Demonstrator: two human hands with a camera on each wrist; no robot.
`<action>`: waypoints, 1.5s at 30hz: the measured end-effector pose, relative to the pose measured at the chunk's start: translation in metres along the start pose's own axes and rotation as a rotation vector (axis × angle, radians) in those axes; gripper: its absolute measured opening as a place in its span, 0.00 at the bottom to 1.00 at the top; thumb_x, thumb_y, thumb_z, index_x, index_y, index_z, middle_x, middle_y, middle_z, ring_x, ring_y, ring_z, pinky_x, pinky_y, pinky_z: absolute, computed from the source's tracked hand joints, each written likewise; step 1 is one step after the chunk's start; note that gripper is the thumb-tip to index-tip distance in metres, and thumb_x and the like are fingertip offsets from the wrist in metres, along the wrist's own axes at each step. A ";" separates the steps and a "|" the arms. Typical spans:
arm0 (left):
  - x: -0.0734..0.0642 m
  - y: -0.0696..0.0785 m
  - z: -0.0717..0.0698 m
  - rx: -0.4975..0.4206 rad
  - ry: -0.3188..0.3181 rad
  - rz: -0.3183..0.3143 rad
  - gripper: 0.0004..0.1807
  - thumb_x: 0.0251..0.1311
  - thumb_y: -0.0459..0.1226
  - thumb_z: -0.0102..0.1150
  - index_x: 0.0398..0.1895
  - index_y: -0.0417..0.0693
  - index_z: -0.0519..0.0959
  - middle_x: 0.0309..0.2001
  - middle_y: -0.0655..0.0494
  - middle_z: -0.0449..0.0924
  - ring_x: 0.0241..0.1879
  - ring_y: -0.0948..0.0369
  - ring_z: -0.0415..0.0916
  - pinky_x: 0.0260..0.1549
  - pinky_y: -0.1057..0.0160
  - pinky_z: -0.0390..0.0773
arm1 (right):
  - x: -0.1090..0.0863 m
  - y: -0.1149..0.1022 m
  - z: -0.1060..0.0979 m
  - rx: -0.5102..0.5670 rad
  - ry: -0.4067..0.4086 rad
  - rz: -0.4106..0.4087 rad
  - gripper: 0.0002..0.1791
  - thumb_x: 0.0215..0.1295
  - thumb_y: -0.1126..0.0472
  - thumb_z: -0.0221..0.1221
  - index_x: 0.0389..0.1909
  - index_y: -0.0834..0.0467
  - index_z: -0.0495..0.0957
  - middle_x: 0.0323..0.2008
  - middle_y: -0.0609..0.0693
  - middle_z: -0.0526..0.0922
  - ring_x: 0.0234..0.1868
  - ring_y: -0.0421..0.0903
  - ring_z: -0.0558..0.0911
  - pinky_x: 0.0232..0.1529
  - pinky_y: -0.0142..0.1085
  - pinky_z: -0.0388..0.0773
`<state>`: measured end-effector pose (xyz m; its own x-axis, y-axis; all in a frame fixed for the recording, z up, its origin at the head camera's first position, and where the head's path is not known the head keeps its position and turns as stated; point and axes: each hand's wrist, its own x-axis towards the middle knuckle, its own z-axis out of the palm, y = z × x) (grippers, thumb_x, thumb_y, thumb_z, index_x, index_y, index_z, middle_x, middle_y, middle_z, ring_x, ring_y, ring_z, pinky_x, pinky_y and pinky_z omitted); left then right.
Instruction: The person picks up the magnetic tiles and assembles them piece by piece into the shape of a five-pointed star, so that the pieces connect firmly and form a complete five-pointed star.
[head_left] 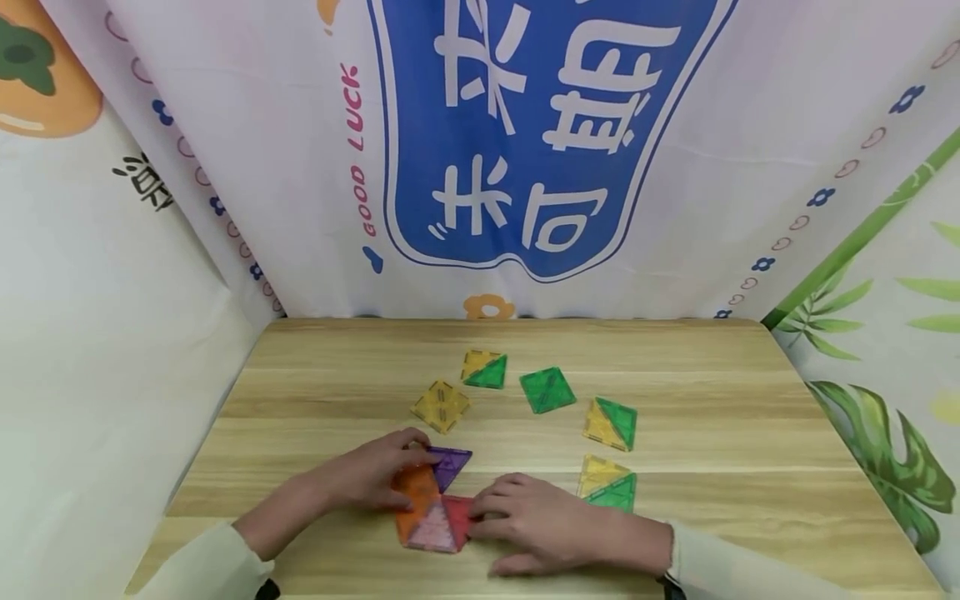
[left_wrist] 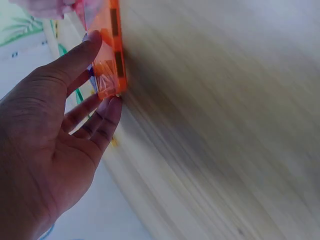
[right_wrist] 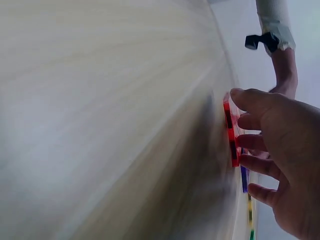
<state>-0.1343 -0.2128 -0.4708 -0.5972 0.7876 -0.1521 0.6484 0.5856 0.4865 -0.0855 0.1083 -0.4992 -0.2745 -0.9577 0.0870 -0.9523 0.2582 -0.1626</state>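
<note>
Flat on the table in the head view, translucent magnetic tiles lie together: an orange tile [head_left: 417, 487], a purple triangle tile [head_left: 452, 467], a pink triangle tile [head_left: 432, 531] and a red triangle tile [head_left: 457, 515]. My left hand [head_left: 382, 471] holds the orange tile, fingers over its far end near the purple one. In the left wrist view, thumb and fingertips stand around the orange tile's [left_wrist: 116, 42] end. My right hand [head_left: 547, 518] touches the outer side of the red tile with its fingertips. The right wrist view has relaxed fingers along the red tile's edge [right_wrist: 230, 132].
Beyond the hands, squares made of triangle pairs form an arc: a yellow one [head_left: 441, 407], a yellow-and-green one [head_left: 484, 368], a green one [head_left: 547, 390], and two more yellow-and-green ones [head_left: 611, 423] at the right. A printed cloth [head_left: 330, 283] hangs behind the wooden table [head_left: 712, 400].
</note>
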 end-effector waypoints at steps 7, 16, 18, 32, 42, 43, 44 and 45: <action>0.019 0.010 0.013 0.033 0.019 0.001 0.35 0.63 0.49 0.75 0.70 0.46 0.79 0.61 0.51 0.74 0.53 0.61 0.76 0.52 0.59 0.82 | -0.034 0.017 -0.008 -0.024 0.013 0.120 0.28 0.79 0.36 0.54 0.68 0.49 0.81 0.67 0.45 0.79 0.70 0.44 0.76 0.71 0.46 0.73; 0.033 0.023 0.024 0.118 0.083 0.035 0.31 0.66 0.52 0.72 0.67 0.49 0.82 0.54 0.57 0.78 0.47 0.66 0.76 0.45 0.63 0.82 | -0.053 0.040 -0.011 -0.009 0.043 0.302 0.29 0.78 0.37 0.57 0.67 0.52 0.82 0.69 0.48 0.79 0.70 0.49 0.77 0.72 0.49 0.73; 0.035 0.025 0.025 0.120 0.092 0.043 0.29 0.67 0.51 0.72 0.67 0.49 0.82 0.53 0.59 0.78 0.47 0.66 0.75 0.45 0.64 0.82 | -0.054 0.044 -0.010 0.000 0.064 0.316 0.28 0.77 0.39 0.60 0.66 0.53 0.83 0.69 0.49 0.79 0.70 0.49 0.77 0.72 0.49 0.73; 0.054 0.031 0.033 0.094 0.227 -0.025 0.30 0.66 0.48 0.74 0.67 0.45 0.81 0.59 0.49 0.80 0.56 0.58 0.79 0.52 0.57 0.85 | -0.049 0.051 -0.004 0.127 0.238 0.558 0.27 0.68 0.46 0.71 0.62 0.57 0.84 0.63 0.55 0.81 0.63 0.51 0.80 0.62 0.47 0.82; 0.064 0.036 0.034 0.017 0.207 -0.052 0.38 0.62 0.47 0.77 0.72 0.42 0.75 0.72 0.37 0.72 0.73 0.38 0.67 0.74 0.33 0.62 | -0.035 0.040 0.007 0.171 0.369 0.673 0.32 0.56 0.48 0.80 0.57 0.62 0.85 0.54 0.56 0.87 0.55 0.52 0.83 0.55 0.48 0.85; 0.065 0.037 0.034 0.018 0.205 -0.051 0.38 0.62 0.47 0.77 0.72 0.42 0.75 0.71 0.38 0.73 0.73 0.39 0.68 0.74 0.34 0.61 | -0.034 0.039 0.008 0.170 0.371 0.673 0.32 0.55 0.49 0.80 0.57 0.62 0.85 0.54 0.56 0.87 0.54 0.51 0.83 0.54 0.47 0.85; 0.066 0.037 0.034 0.018 0.204 -0.050 0.38 0.62 0.46 0.77 0.72 0.41 0.75 0.71 0.39 0.73 0.72 0.40 0.69 0.74 0.34 0.62 | -0.033 0.038 0.009 0.172 0.379 0.673 0.31 0.55 0.50 0.81 0.56 0.62 0.86 0.54 0.56 0.87 0.54 0.51 0.83 0.54 0.46 0.85; 0.066 0.037 0.034 0.018 0.203 -0.048 0.38 0.61 0.46 0.78 0.72 0.41 0.75 0.71 0.39 0.74 0.72 0.42 0.70 0.74 0.35 0.62 | -0.032 0.037 0.009 0.174 0.387 0.674 0.31 0.54 0.50 0.81 0.56 0.62 0.86 0.53 0.55 0.87 0.53 0.51 0.83 0.54 0.46 0.85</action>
<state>-0.1336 -0.1323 -0.4924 -0.7097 0.7045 0.0027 0.6238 0.6265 0.4673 -0.1110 0.1479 -0.5171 -0.8411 -0.4821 0.2453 -0.5392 0.7117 -0.4502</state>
